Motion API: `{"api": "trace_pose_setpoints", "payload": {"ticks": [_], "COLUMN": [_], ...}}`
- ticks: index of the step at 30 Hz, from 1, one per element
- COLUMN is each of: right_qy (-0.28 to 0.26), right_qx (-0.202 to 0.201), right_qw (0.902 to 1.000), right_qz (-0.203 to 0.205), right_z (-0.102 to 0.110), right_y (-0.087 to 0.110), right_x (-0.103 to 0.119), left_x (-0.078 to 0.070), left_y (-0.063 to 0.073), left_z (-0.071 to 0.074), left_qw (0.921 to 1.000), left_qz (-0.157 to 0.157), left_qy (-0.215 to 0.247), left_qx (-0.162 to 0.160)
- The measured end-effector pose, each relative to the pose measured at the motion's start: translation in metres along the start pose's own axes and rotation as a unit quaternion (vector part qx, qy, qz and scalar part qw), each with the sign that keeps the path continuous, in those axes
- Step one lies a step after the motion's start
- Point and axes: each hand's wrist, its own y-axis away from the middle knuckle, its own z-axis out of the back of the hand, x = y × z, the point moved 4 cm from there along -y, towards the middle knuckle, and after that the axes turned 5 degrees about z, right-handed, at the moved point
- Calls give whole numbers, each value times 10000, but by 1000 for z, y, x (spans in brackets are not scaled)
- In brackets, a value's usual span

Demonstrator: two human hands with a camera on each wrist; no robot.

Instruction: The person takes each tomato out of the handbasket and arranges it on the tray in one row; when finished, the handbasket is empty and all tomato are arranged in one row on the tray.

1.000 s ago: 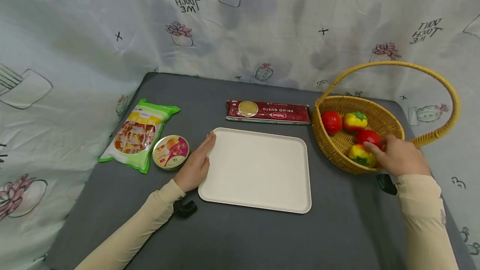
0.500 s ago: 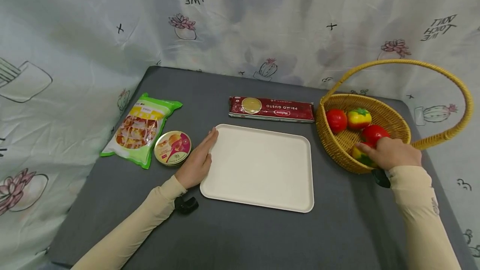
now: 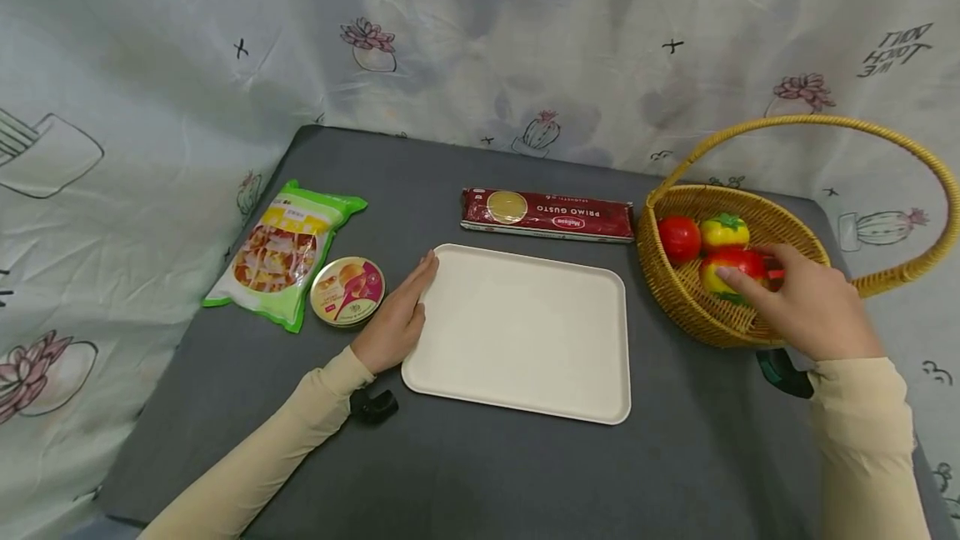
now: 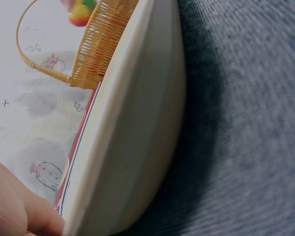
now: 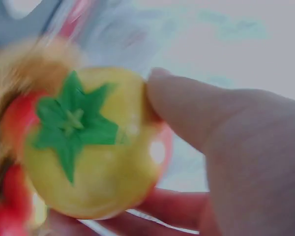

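Note:
My right hand [image 3: 821, 298] grips a yellow-and-red tomato [image 5: 98, 157] with a green leafy top, thumb on one side and fingers curled beneath. It is raised over the wicker basket [image 3: 686, 319], whose handle arches to the right. Inside the basket sit a red tomato [image 3: 678, 240] and a yellow tomato [image 3: 724, 233]; more red shows behind the fingers. Far to the left, my left hand [image 3: 393, 323] rests with straight fingers along the left edge of a white rectangular tray [image 3: 517, 332]. The left wrist view shows that tray's side wall [image 4: 142, 123] up close.
A dark red spaghetti pack [image 3: 547, 215] lies behind the tray, its end close to the basket. Left of the left hand are a round tin [image 3: 347, 292] and a green-and-yellow food bag [image 3: 285, 252]. A printed cloth [image 3: 480, 40] hangs behind the grey table [image 3: 480, 473].
My right hand reached among the tomatoes, took the yellow-and-red one and lifted it. The left hand stays at the tray edge. The head view has tilted slightly.

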Motion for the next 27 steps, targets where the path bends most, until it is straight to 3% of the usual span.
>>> {"api": "trace_pose_setpoints", "payload": {"ticks": [4,8,14,19,27], "right_qy": [-470,-927,-1555,-1686,-1368], "right_qx": [-619,-724,5,545,887], "right_qw": [9940,9756,9504,9301,9212], "right_qz": [776,1856,2693,3218,3534], "right_z": [3,-14,-68,-103,-140], "right_y": [12,18,8,-6,-26], "right_x": [49,103,166,201,240], "left_x": [1,1,1,2,0], "left_y": [1,0,-1,0,0], "left_z": [2,3,3,3,5], "left_qw": [10000,10000,9999,9999,10000], "left_qz": [31,61,68,62,-19], "left_qy": [12,24,39,39,-28], "left_qx": [19,66,111,94,15]}}
